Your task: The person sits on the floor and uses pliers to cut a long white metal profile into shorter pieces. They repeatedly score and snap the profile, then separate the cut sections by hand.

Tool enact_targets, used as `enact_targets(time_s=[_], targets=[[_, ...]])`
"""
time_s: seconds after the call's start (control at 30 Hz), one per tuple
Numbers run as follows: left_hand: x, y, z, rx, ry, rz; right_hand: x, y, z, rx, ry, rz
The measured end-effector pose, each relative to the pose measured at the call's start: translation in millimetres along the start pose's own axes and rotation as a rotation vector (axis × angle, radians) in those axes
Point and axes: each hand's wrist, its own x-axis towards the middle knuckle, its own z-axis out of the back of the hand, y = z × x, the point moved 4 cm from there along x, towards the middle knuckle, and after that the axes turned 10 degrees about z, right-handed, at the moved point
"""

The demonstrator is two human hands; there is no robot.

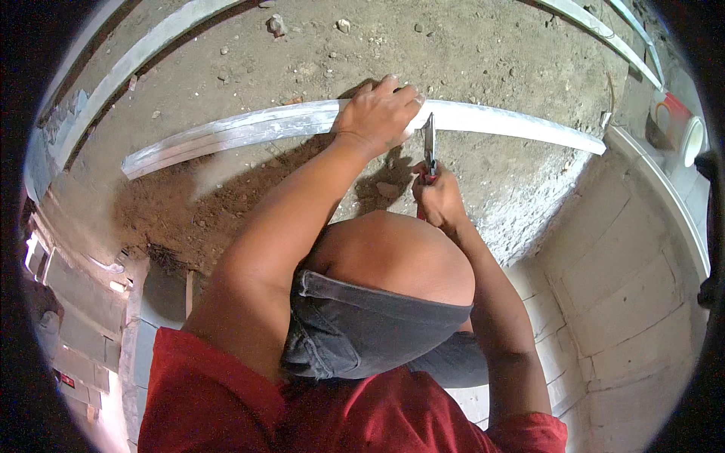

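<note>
A long whitish metal channel (pixel 498 121) lies crosswise on the dirt in front of me, its surface scuffed. My left hand (pixel 377 112) is closed over the channel near its middle, with the fingers curled across its far edge. Just to the right, my right hand (pixel 440 198) grips a pair of snips (pixel 430 143) with red handles. Their narrow metal jaws point away from me and reach the channel's near edge, overlapping its face. Whether the jaws bite into the metal is too small to tell.
Bare dirt ground (pixel 249 68) with scattered stones spreads beyond the channel. More long pale strips (pixel 158 45) lie at the far left and far right. A red and white bucket (pixel 680 128) is at the right, near a grey block wall (pixel 627 279). My bent knee (pixel 393 249) is between my arms.
</note>
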Motion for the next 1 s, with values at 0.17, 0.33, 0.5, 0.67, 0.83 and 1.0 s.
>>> enact_targets(time_s=[0.17, 0.33, 0.5, 0.67, 0.83, 1.0], targets=[[0.0, 1.2, -1.3, 0.009, -0.083, -0.023, 6.9, -5.6, -4.8, 0.001, -0.060, 0.074], [2.8, 0.4, -2.2, 0.070, -0.153, -0.055, 8.3, 2.8, 5.6, -0.035, 0.020, -0.002], [5.0, 1.1, -4.3, 0.119, -0.079, -0.068, 4.1, 25.6, 23.2, -0.112, 0.179, -0.088], [3.5, -0.9, -4.8, 0.143, -0.158, -0.106, 5.7, 40.1, 32.1, -0.074, 0.294, -0.230], [3.8, 1.3, -8.5, 0.124, -0.157, -0.104, 3.2, 28.4, 34.8, -0.016, 0.234, -0.227], [3.3, 0.4, -6.3, 0.126, -0.164, -0.094, 5.7, -2.3, 16.7, 0.060, 0.123, -0.051]])
